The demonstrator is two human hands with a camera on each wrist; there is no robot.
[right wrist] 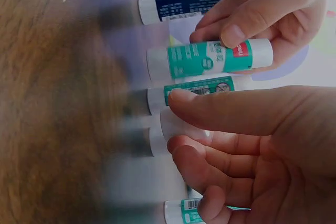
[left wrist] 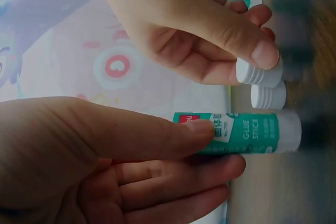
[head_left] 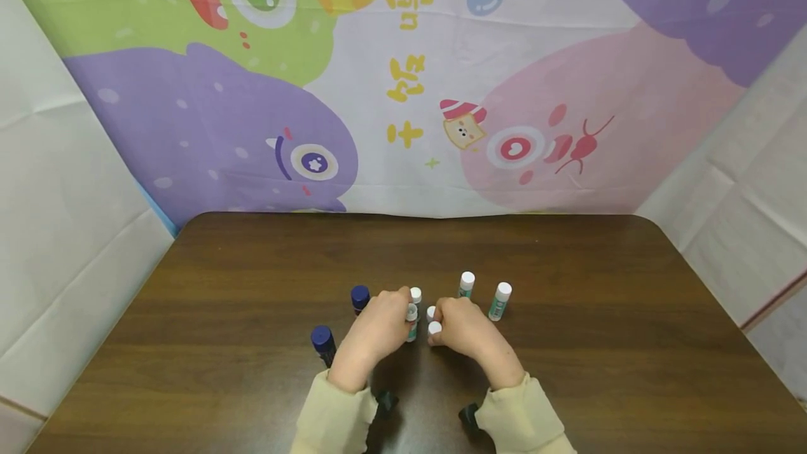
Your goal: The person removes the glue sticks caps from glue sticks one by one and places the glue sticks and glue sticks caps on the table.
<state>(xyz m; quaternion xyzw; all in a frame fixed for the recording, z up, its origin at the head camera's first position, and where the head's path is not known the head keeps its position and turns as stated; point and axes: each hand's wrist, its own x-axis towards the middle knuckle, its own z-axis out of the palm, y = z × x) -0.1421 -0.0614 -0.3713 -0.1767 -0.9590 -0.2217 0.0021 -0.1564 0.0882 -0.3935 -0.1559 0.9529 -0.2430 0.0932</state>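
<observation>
Left hand: thumb and fingers gripping one green glue stick, held roughly upright near the middle of the worktop, red label patch beside the thumb. Right hand: pinching one white cap between thumb and fingers, near the held glue stick but apart from it. Just beyond that cap, a second white cap. Just behind the held glue stick, another green stick, white on top. Behind the right hand, one white-capped stick; farther right, one more of the same, upright. At left, two navy-capped sticks. At back, cartoon-printed cloth
</observation>
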